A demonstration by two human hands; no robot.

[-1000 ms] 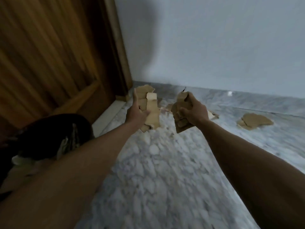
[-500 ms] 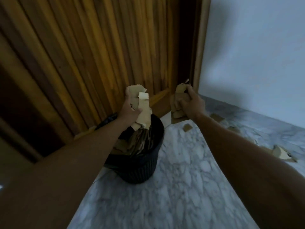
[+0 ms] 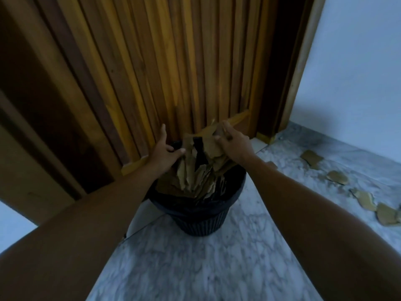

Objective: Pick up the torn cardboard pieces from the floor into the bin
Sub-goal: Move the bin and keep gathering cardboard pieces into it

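Observation:
A black ribbed bin (image 3: 201,216) stands on the marble floor against a wooden door, heaped with torn brown cardboard pieces (image 3: 193,179) that rise above its rim. My left hand (image 3: 163,152) hovers over the bin's left rim with fingers spread and thumb up, holding nothing. My right hand (image 3: 233,145) is over the bin's far right side, its thumb and fingers still pinching a bunch of cardboard pieces (image 3: 209,141) that stands on top of the heap. More torn pieces lie on the floor at the right (image 3: 312,158), (image 3: 337,177), (image 3: 366,199).
The slatted wooden door (image 3: 173,72) and its frame (image 3: 301,68) stand right behind the bin. A white wall (image 3: 358,72) runs along the right. Marble floor (image 3: 206,263) stretches between me and the bin.
Both hands moved from in front of the door to over the bin. My left hand let its cardboard drop and spread open; my right hand lowered its bunch onto the heap.

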